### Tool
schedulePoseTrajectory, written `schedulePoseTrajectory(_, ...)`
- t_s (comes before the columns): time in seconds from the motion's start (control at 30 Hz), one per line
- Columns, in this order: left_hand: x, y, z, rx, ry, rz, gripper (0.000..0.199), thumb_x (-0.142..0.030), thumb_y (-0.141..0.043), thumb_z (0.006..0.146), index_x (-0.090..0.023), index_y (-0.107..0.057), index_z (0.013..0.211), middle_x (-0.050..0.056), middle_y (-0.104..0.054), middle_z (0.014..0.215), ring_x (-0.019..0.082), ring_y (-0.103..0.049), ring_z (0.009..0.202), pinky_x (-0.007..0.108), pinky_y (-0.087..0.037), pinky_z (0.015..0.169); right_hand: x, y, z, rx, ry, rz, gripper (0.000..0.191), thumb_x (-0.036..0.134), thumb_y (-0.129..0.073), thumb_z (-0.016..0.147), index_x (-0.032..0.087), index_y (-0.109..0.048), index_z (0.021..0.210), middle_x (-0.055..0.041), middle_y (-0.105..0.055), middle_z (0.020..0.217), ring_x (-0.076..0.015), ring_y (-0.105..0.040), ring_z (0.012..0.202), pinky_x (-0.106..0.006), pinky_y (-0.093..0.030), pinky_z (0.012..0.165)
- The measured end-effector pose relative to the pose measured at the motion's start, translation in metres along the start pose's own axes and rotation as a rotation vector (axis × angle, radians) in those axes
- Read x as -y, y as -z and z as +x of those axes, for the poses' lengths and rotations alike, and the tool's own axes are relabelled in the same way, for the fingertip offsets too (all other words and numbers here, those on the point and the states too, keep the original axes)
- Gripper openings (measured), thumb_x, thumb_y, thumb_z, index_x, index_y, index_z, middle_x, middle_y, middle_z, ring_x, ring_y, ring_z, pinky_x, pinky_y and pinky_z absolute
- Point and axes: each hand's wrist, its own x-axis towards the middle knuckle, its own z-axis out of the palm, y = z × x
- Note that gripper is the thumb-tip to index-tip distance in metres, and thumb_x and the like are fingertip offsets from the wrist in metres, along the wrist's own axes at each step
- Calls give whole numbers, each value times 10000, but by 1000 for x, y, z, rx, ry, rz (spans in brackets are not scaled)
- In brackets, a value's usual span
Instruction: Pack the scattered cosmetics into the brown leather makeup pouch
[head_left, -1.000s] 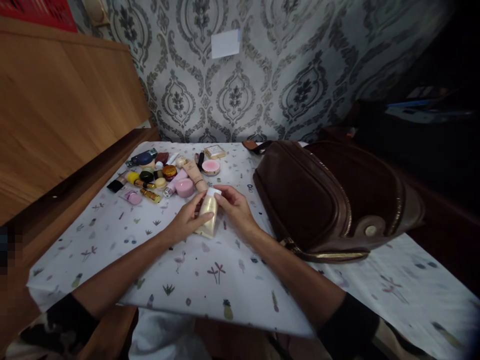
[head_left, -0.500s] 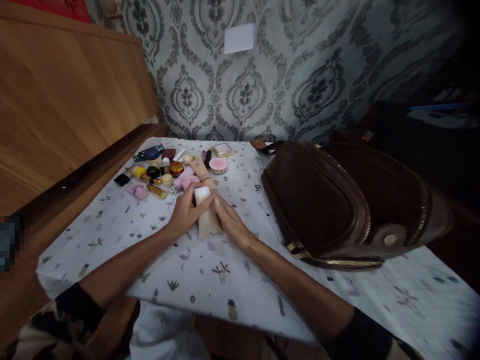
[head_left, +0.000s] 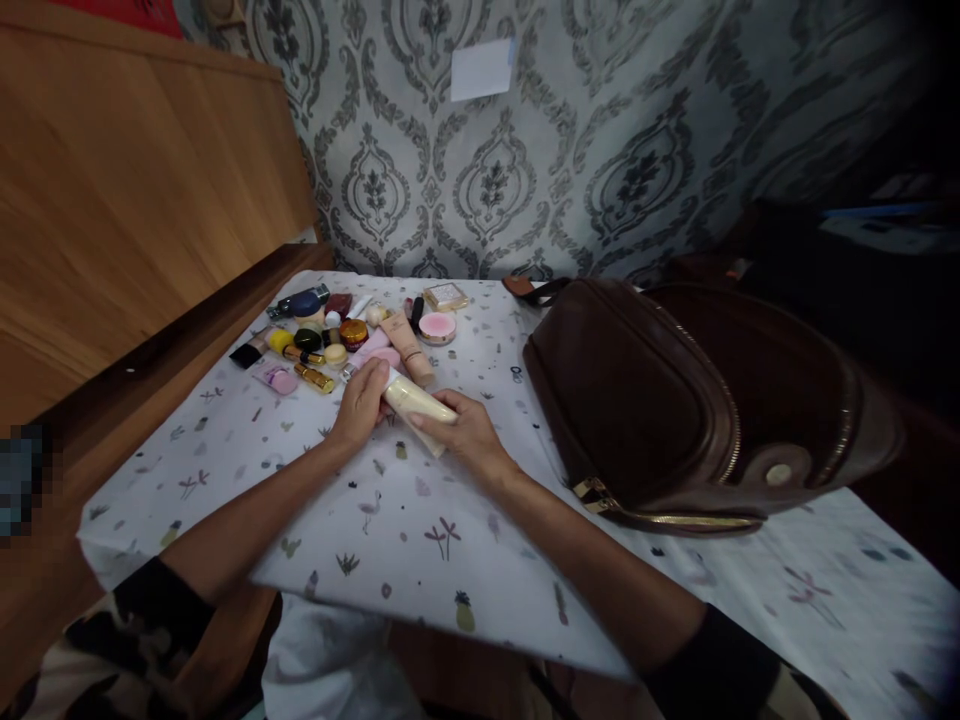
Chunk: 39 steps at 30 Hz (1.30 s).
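The right hand [head_left: 478, 440] grips the body of the cream tube [head_left: 414, 402] over the table [head_left: 409, 540]; the left hand [head_left: 361, 402] closes round its cap end, hiding whether it is capped. Loose cosmetics [head_left: 352, 333] lie towards the far left corner, a brown bag [head_left: 622, 390] towards the right edge.

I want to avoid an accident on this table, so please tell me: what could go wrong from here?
The left hand covers the end of the pale tube; if its cap is loose there, which I cannot see, cream might leak onto the patterned cloth.
The right hand grips the tube's body; a hard squeeze could push cream out.
The beige tube lies just beyond the hands and might get knocked.
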Motion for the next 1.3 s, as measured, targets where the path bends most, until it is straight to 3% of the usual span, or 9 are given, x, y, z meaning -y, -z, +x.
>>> schedulePoseTrajectory(0.13, 2, 0, 0, 21, -1, -47, 534, -742, -462, 910, -229, -438, 760, -89, -371, 460, 77, -317, 357, 202, -247, 344, 6, 2, -1, -83, -109, 166, 506, 569, -842, 554, 165, -656, 794, 32, -579, 645, -111, -485, 593, -245, -371, 560)
schedulePoseTrajectory(0.4, 5, 1, 0, 78, 11, -61, 552, -777, -463, 889, -228, -481, 834, -83, -391, 472, 83, -319, 362, 211, -260, 341, 5, 6, 4, -134, -187, 313, 522, 648, -794, 628, 173, -631, 773, 26, -563, 572, -104, -495, 475, -222, -297, 414)
schedulePoseTrajectory(0.63, 0, 0, -2, 109, -28, 32, 470, -680, -439, 946, -219, -505, 892, -64, -443, 529, 98, -373, 407, 223, -280, 388, -7, 9, 10, -188, -97, 263, 511, 664, -731, 690, 182, -606, 804, 18, -576, 578, -125, -521, 466, -238, -346, 409)
schedulePoseTrajectory(0.83, 0, 3, -3, 134, 6, 172, 365, -572, -441, 954, -218, -518, 997, -43, -551, 636, 130, -507, 519, 227, -398, 481, -19, 18, 20, -280, 67, 100, 392, 570, -656, 739, 201, -551, 821, 26, -566, 672, -145, -546, 628, -245, -434, 545)
schedulePoseTrajectory(0.97, -1, 8, -3, 170, -34, 306, 403, -584, -544, 885, -213, -545, 1043, -34, -543, 745, 159, -597, 659, 269, -513, 608, -16, 23, 20, -342, 141, -86, 238, 423, -615, 805, 215, -527, 880, 38, -540, 748, -143, -540, 719, -253, -452, 670)
schedulePoseTrajectory(1.1, -1, 13, -3, 192, -53, 381, 473, -627, -604, 826, -222, -553, 1065, 8, -615, 892, 199, -636, 760, 306, -550, 653, -11, 22, 16, -346, 166, -244, 178, 314, -633, 834, 222, -517, 933, 22, -578, 857, -158, -552, 814, -272, -469, 753)
schedulePoseTrajectory(1.2, 1, 15, -2, 193, -83, 439, 450, -657, -610, 809, -296, -557, 1072, -13, -653, 1005, 233, -651, 865, 368, -577, 746, -7, 20, 11, -337, 181, -374, 231, 284, -651, 856, 212, -566, 1058, -33, -630, 1018, -194, -579, 968, -332, -475, 906)
schedulePoseTrajectory(1.3, 2, 17, 0, 191, -153, 585, 417, -724, -594, 780, -399, -569, 1040, -72, -664, 1033, 262, -644, 879, 433, -571, 750, -3, 19, 7, -254, 197, -505, 203, 266, -650, 870, 203, -637, 1062, -72, -641, 1083, -237, -570, 1096, -370, -445, 1013)
